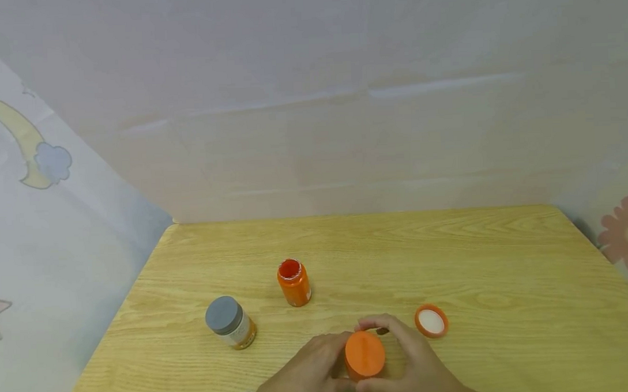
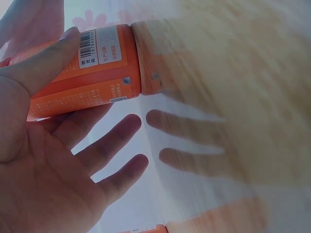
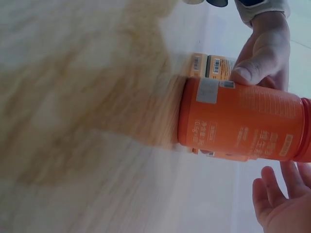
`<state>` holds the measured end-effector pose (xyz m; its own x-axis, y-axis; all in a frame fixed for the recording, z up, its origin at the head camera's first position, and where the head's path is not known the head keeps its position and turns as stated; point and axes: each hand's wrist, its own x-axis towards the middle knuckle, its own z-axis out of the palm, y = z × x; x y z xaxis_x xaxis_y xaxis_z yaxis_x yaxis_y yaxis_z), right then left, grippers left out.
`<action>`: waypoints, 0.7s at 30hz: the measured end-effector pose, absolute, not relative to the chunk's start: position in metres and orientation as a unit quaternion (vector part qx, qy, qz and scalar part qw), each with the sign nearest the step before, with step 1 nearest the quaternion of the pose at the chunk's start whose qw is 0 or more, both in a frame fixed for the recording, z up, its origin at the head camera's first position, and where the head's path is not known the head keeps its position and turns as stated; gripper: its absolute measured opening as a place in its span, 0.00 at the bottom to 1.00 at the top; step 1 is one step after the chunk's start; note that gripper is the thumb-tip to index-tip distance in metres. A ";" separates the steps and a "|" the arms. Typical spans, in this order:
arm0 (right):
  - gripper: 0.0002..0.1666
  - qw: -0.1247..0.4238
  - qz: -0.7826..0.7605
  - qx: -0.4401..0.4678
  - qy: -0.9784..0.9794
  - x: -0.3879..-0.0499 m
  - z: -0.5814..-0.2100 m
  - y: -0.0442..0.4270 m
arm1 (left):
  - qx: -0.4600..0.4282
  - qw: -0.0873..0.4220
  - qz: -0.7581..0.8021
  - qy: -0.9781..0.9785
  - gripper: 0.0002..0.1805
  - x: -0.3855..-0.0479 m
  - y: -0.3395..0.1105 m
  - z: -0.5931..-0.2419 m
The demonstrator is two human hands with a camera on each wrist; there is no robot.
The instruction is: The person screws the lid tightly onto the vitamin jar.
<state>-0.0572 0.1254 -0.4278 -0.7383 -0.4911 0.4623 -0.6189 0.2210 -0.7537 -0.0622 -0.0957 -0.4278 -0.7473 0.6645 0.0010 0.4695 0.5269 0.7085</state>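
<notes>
An orange bottle (image 2: 97, 68) with printed labels stands upright on the table near its front, its orange lid (image 1: 365, 354) facing up in the head view. My left hand (image 1: 307, 369) holds the bottle's side between thumb and fingers; in the left wrist view two fingers extend free of it. From the right, my right hand (image 1: 418, 362) grips around the lid, with the index finger behind and the thumb in front. In the right wrist view the right hand (image 3: 289, 204) shows only partly, and its contact with the lid is out of frame.
Behind stands an uncapped orange bottle (image 1: 295, 288). A jar with a grey lid (image 1: 224, 315) is at the left. To the right, a loose orange lid (image 1: 431, 321) lies with its white inside up. Pale cloth walls (image 1: 313, 161) border the wooden table (image 1: 503, 270).
</notes>
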 end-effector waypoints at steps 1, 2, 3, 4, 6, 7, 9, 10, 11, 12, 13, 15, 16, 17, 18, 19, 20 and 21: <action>0.44 0.055 0.508 0.355 -0.783 -0.057 -0.427 0.126 | 0.326 0.137 0.358 0.864 0.25 -0.062 -0.096 -0.428; 0.45 0.048 0.507 0.357 -0.783 -0.057 -0.427 0.126 | 0.325 0.135 0.354 0.866 0.26 -0.061 -0.096 -0.428; 0.45 0.043 0.506 0.360 -0.782 -0.057 -0.427 0.127 | 0.327 0.133 0.352 0.867 0.27 -0.061 -0.096 -0.428; 0.44 0.042 0.505 0.367 -0.780 -0.058 -0.427 0.128 | 0.328 0.131 0.352 0.867 0.27 -0.061 -0.096 -0.428; 0.42 0.042 0.507 0.376 -0.775 -0.058 -0.428 0.128 | 0.330 0.131 0.356 0.864 0.28 -0.062 -0.096 -0.428; 0.41 0.047 0.509 0.381 -0.770 -0.058 -0.428 0.128 | 0.332 0.131 0.358 0.863 0.28 -0.062 -0.096 -0.428; 0.39 0.062 0.508 0.384 -0.768 -0.058 -0.429 0.127 | 0.336 0.127 0.356 0.863 0.27 -0.062 -0.095 -0.428; 0.39 0.067 0.507 0.381 -0.770 -0.058 -0.429 0.127 | 0.336 0.129 0.359 0.861 0.26 -0.063 -0.095 -0.428; 0.38 0.071 0.508 0.376 -0.771 -0.058 -0.430 0.126 | 0.335 0.132 0.363 0.859 0.25 -0.063 -0.095 -0.428; 0.38 0.076 0.509 0.372 -0.772 -0.057 -0.430 0.126 | 0.334 0.134 0.365 0.859 0.24 -0.063 -0.095 -0.429; 0.39 0.083 0.510 0.372 -0.771 -0.057 -0.431 0.125 | 0.334 0.136 0.367 0.857 0.23 -0.063 -0.095 -0.429; 0.39 0.086 0.516 0.368 -0.769 -0.056 -0.431 0.124 | 0.333 0.141 0.373 0.855 0.22 -0.063 -0.094 -0.429; 0.40 0.088 0.519 0.367 -0.767 -0.056 -0.432 0.124 | 0.333 0.141 0.374 0.854 0.22 -0.063 -0.094 -0.429; 0.40 0.090 0.522 0.367 -0.764 -0.056 -0.432 0.123 | 0.333 0.140 0.374 0.854 0.21 -0.063 -0.094 -0.429; 0.41 0.091 0.525 0.369 -0.761 -0.056 -0.433 0.123 | 0.333 0.140 0.373 0.854 0.21 -0.063 -0.094 -0.429; 0.41 0.090 0.527 0.370 -0.760 -0.057 -0.433 0.123 | 0.332 0.140 0.373 0.855 0.21 -0.063 -0.095 -0.429; 0.41 0.085 0.527 0.366 -0.762 -0.057 -0.433 0.123 | 0.330 0.139 0.369 0.858 0.22 -0.063 -0.095 -0.429; 0.42 0.080 0.523 0.362 -0.767 -0.056 -0.432 0.123 | 0.329 0.138 0.366 0.860 0.22 -0.062 -0.095 -0.428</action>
<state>-0.0565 0.1231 -0.4320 -0.7252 -0.4719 0.5014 -0.6390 0.1900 -0.7454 -0.0623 -0.0950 -0.4284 -0.7454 0.6667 0.0031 0.4645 0.5160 0.7197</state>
